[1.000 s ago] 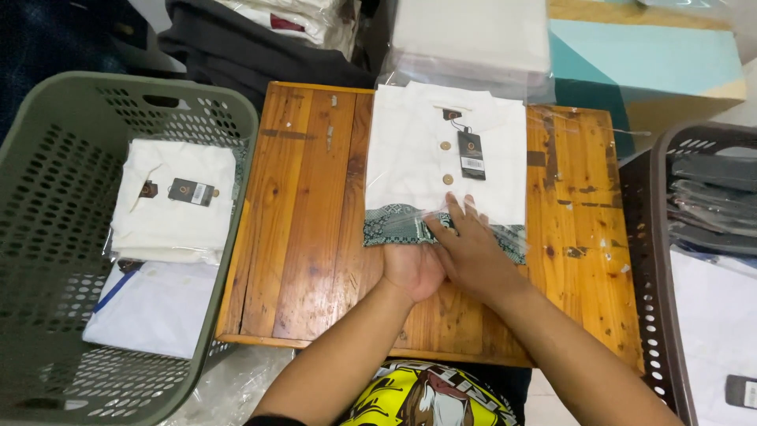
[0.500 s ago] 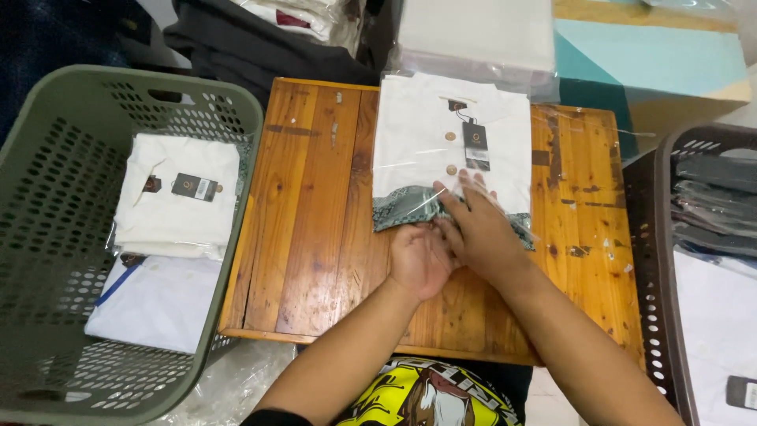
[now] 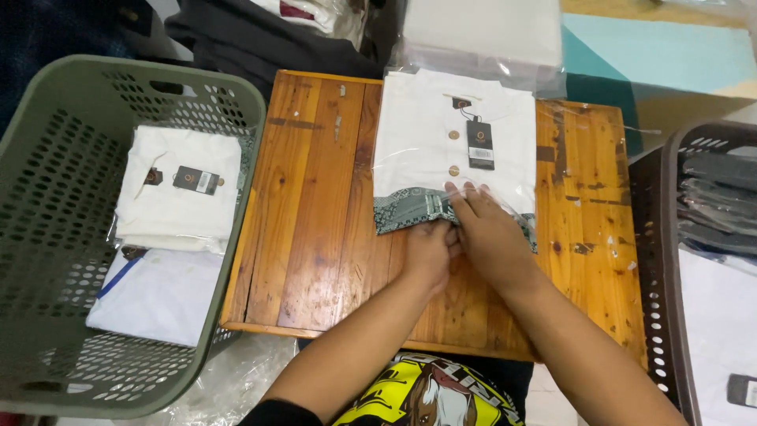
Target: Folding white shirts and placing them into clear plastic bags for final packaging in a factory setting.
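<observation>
On the wooden table (image 3: 315,197), toward its far right portion: one folded white shirt (image 3: 426,150) sealed in a clear plastic bag (image 3: 552,118), collar toward the far edge, with two brown buttons down the placket and a dark hang tag (image 3: 479,144) beside them. Grey-green patterned trim (image 3: 406,209) runs along the shirt's near hem.

Left hand (image 3: 430,251): resting on the near end of the package, just below the patterned trim, fingers curled and pressed against the bag's edge; whether they pinch the film cannot be told, as the right hand partly covers them.

Right hand (image 3: 489,233): laid flat over the near right part of the package, fingers (image 3: 465,196) together and extended onto the trim, pressing down; touching the left hand.

Off the table's left edge: one grey-green perforated basket (image 3: 47,237), holding a bagged folded white shirt with dark tag (image 3: 180,189) on top and a second white folded garment (image 3: 158,296) lying nearer the basket's near side.

Off the table's right edge: one dark brown perforated basket (image 3: 658,260), holding dark folded garments (image 3: 721,201) at its far end and a white piece (image 3: 721,331) nearer.

Beyond the far edge: a stack of clear-bagged white items (image 3: 481,31) and dark fabric (image 3: 260,43).
</observation>
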